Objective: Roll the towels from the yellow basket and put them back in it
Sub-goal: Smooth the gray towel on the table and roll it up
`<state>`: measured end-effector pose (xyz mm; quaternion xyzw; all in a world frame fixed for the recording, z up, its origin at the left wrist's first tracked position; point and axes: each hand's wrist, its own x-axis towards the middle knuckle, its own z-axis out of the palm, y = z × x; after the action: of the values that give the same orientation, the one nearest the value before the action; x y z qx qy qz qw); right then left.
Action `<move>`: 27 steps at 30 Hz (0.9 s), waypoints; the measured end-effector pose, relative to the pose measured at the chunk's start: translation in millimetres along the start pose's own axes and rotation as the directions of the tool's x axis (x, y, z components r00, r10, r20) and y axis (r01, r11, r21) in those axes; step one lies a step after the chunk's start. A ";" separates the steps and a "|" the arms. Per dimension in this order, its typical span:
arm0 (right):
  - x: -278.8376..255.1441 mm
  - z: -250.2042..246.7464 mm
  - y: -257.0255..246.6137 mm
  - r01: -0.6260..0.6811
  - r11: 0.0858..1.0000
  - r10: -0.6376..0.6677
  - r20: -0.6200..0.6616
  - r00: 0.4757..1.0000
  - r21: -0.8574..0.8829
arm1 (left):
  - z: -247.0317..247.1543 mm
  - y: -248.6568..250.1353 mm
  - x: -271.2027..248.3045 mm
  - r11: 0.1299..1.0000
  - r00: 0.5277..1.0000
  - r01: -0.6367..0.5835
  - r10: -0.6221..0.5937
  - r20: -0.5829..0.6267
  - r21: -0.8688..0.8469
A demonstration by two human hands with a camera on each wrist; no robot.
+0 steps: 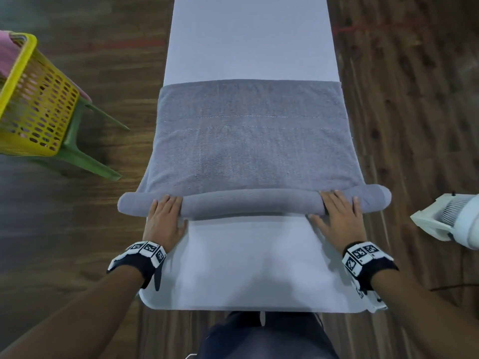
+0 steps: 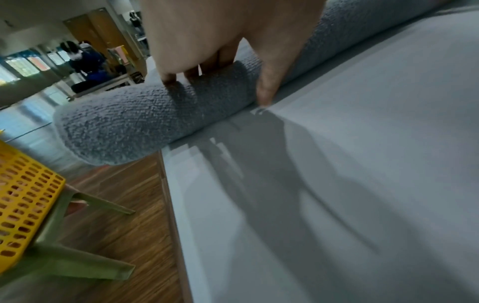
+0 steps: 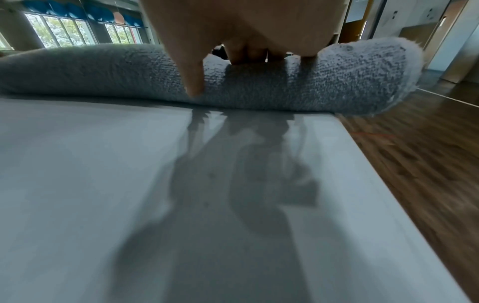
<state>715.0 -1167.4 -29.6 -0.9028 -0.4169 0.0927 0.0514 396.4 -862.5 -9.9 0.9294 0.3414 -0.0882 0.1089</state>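
Observation:
A grey towel lies spread across the white table, and its near end is wound into a roll whose ends overhang both table edges. My left hand lies flat on the roll near its left end, fingers laid over the top and thumb down on the near side. My right hand presses the roll near its right end in the same way, thumb against the roll. The yellow basket stands off to the left with a pink towel in it.
The basket rests on a green stool on the wooden floor left of the table. A white fan stands to the right of the table. Beyond the towel the tabletop runs on bare.

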 end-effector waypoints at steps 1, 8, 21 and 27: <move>-9.4 0.9 1.8 0.013 1.000 -0.013 -0.005 1.000 0.007 | -2.1 1.1 -3.3 1.000 1.000 -0.010 0.010 0.001 0.018; -72.1 12.3 6.6 -0.013 0.994 0.013 -0.001 1.000 0.107 | 7.4 20.4 -67.2 0.999 0.999 -0.031 0.031 0.012 -0.009; -96.6 -4.1 18.7 0.045 0.999 -0.045 0.044 0.998 -0.002 | 21.0 23.8 -124.9 0.998 0.993 0.061 -0.060 -0.097 0.003; -105.1 -0.9 16.4 0.014 1.000 -0.013 0.121 0.993 -0.001 | 22.1 29.3 -120.6 0.999 1.000 0.005 -0.006 0.026 0.032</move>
<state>660.6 -1258.1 -18.4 -0.8927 -0.4254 0.1465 0.0258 322.9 -964.3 1.7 0.9289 0.3410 -0.1060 0.0981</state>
